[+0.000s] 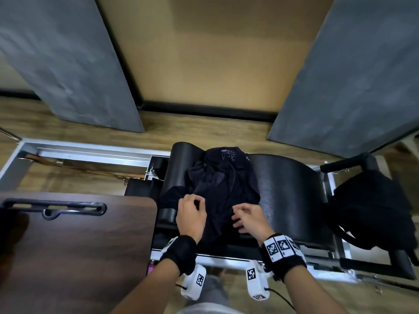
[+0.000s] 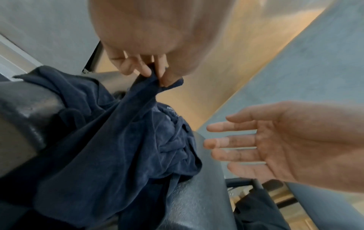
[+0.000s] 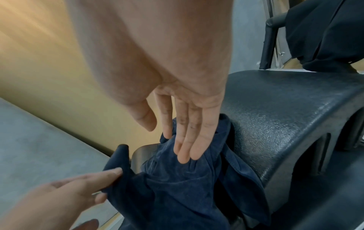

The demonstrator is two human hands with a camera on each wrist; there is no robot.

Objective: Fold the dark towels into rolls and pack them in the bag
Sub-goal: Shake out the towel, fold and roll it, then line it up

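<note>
A crumpled heap of dark navy towels [image 1: 223,177] lies on a black arched pad [image 1: 288,189]. My left hand [image 1: 192,208] pinches a raised edge of one towel [image 2: 153,80] between thumb and fingertips, at the heap's near left side. My right hand [image 1: 246,217] hovers open just right of it, fingers straight, over the towel [image 3: 177,179] near the heap's front. In the right wrist view its fingertips [image 3: 185,154] hang close above the cloth; contact is unclear. A black bag [image 1: 371,209] slumps on the frame at the far right.
A dark wooden board [image 1: 74,250] with a black handle sits at my left. A metal frame [image 1: 86,152] runs along the wooden floor behind. Two grey panels [image 1: 68,60] lean against the tan wall. A black padded bar [image 1: 344,164] rises beside the bag.
</note>
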